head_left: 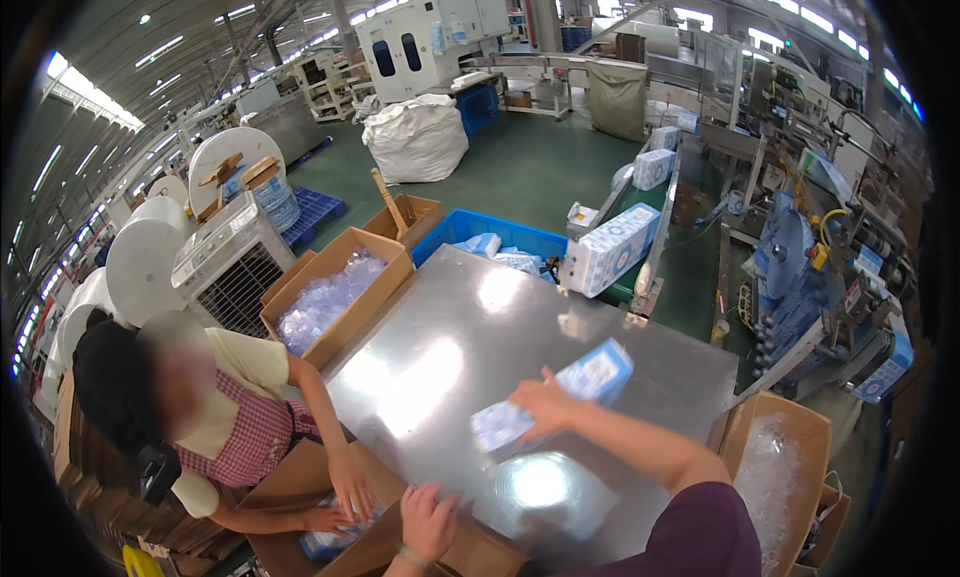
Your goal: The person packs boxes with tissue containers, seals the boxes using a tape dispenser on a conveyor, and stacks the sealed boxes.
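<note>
My right hand (545, 407) is closed over the middle of a long blue-and-white soft pack (598, 373), slanted above the metal table (460, 307); motion blurs its near end. Lower down, my left hand (428, 522) is beside the flaps of an open cardboard carton (285, 492). Its fingers are loosely bent and partly apart, with nothing visible in them. On the left, a co-worker in a checked apron (245, 422) has both hands (345, 492) in that carton, on a blue-and-white pack (325, 545) lying inside.
More packs (612, 249) come down a conveyor (655, 257) at the table's far edge. A blue crate (440, 239) holds loose packs. Cartons of clear plastic bags stand at left (335, 292) and right (770, 477). Machinery (790, 257) lines the right side.
</note>
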A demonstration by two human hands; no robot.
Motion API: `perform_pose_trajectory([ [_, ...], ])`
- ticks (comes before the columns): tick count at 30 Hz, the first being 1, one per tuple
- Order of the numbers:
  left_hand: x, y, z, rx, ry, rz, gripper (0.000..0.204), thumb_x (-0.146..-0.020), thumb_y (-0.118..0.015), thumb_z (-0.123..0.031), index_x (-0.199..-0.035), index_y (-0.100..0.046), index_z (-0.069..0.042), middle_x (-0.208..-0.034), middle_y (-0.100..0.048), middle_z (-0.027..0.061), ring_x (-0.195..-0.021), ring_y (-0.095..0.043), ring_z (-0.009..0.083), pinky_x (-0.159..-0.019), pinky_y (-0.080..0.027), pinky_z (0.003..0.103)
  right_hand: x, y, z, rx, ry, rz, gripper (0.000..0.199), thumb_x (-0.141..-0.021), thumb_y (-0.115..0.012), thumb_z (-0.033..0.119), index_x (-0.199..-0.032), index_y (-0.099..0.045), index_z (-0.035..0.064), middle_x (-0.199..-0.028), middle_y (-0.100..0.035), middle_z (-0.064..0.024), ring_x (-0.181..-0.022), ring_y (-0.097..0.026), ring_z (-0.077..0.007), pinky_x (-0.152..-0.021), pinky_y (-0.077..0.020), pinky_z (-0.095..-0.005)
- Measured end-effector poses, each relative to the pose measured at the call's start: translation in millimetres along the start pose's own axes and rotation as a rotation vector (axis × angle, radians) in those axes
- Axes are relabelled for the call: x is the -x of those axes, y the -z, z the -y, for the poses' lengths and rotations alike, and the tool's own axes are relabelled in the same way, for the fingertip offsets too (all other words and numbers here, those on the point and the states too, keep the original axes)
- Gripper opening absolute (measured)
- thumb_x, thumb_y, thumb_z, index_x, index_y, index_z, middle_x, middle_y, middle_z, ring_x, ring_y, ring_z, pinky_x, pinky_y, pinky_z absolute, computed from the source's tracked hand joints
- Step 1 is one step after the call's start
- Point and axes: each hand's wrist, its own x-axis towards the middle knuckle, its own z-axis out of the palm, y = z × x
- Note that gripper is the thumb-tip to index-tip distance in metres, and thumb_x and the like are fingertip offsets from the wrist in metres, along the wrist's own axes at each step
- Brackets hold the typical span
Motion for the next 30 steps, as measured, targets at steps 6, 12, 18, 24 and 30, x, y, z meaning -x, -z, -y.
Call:
perform_pose_trajectory([
  [6, -137, -9, -48, 0.076, -0.060, 0.345, 0.088, -0.071, -0.085, -0.032, -0.148, -0.048, -0.012, -0.139, -0.052, 0.0206, -0.132, -0.047, 0.0390, -0.115, -0.029, 0.060, 2, 43, -36, 0.100, -0.179, -0.273, 0.088, -0.083, -0.073, 0.053, -0.154, -0.043, 0.0110, -0.157, -0.042, -0.0187, -0.150, -0.033, -0.0334, -0.120, -0.0165, -0.0649],
  [12, -148, -28, -58, 0.084, -0.302, 0.578, 0.081, -0.068, -0.082, -0.024, -0.141, -0.050, -0.009, -0.122, -0.057, 0.0163, -0.118, -0.053, 0.0356, -0.104, -0.040, 0.046, 4, 93, -178, 0.650, -0.564, -0.445, 0.079, -0.087, -0.067, 0.014, -0.159, -0.035, 0.0201, -0.168, -0.026, -0.0116, -0.158, -0.017, -0.0259, -0.124, -0.0176, -0.0586],
  [18, -113, 50, -49, 0.056, -0.257, 0.110, 0.071, -0.063, -0.076, -0.014, -0.131, -0.057, -0.010, -0.118, -0.060, 0.0143, -0.107, -0.057, 0.0336, -0.093, -0.043, 0.045, -43, 78, -107, 0.351, -0.472, 0.103, 0.103, -0.073, -0.082, 0.046, -0.159, -0.033, 0.0185, -0.144, -0.051, -0.0198, -0.135, -0.051, -0.0331, -0.123, -0.0175, -0.0608],
  [24, -32, 128, -31, 0.379, 0.207, -0.355, 0.071, -0.062, -0.090, -0.022, -0.119, -0.053, -0.002, -0.111, -0.054, 0.0162, -0.102, -0.054, 0.0355, -0.089, -0.043, 0.045, 23, 0, -22, -0.019, -0.625, -0.086, 0.133, -0.064, -0.087, 0.048, -0.163, -0.008, 0.0086, -0.123, -0.063, -0.0272, -0.117, -0.062, -0.0442, -0.107, -0.0429, -0.0571],
  [30, 96, 139, -44, 0.708, 0.505, -0.545, 0.072, -0.063, -0.089, -0.022, -0.121, -0.051, -0.001, -0.108, -0.052, 0.0155, -0.098, -0.054, 0.0338, -0.089, -0.044, 0.042, 117, -25, -20, -1.181, -0.617, -0.626, 0.103, -0.082, -0.080, 0.034, -0.161, -0.020, 0.0046, -0.128, -0.065, -0.0256, -0.119, -0.064, -0.0386, -0.102, -0.0524, -0.0494],
])
